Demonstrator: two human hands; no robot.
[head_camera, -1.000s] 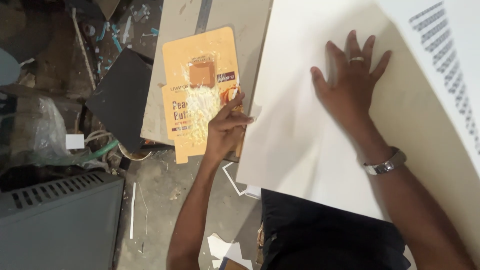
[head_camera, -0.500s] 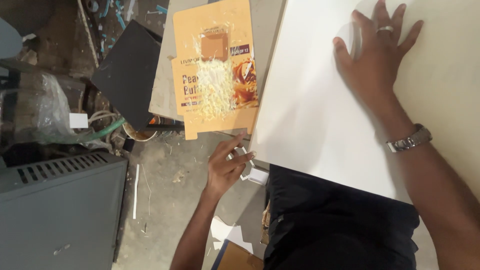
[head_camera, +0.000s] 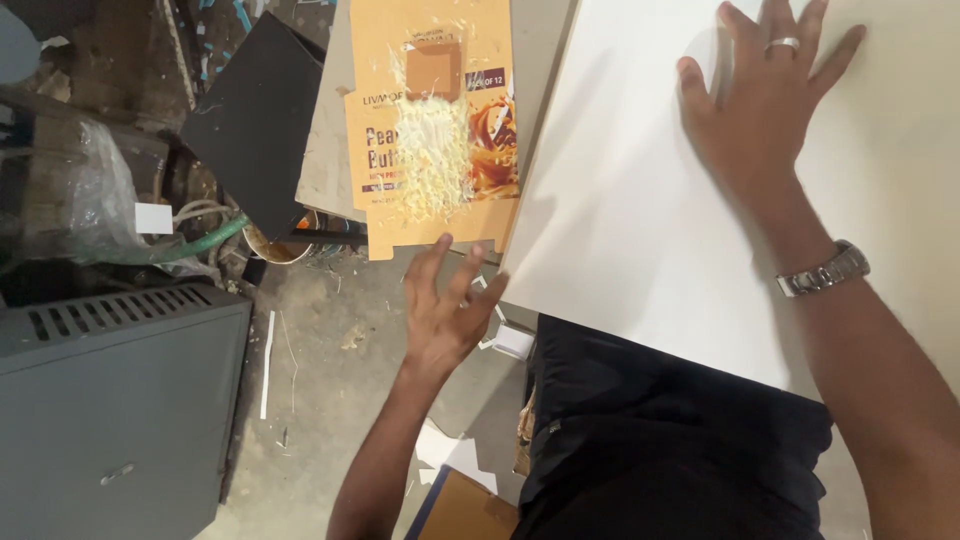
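bright even light | soft shadows | dim floor | sharp focus

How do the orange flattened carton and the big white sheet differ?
The orange flattened carton is printed and smeared with pale glue; the white sheet is blank. The carton is smaller. The right hand presses flat on the sheet, while the left hand hovers just below the carton. Both lie flat.

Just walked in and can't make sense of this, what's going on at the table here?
A person leans over a table. The right hand lies flat, fingers spread, on a big white sheet. The left hand is open in the air, holding nothing, just below a flattened orange carton with pale crumbly stuff on it.
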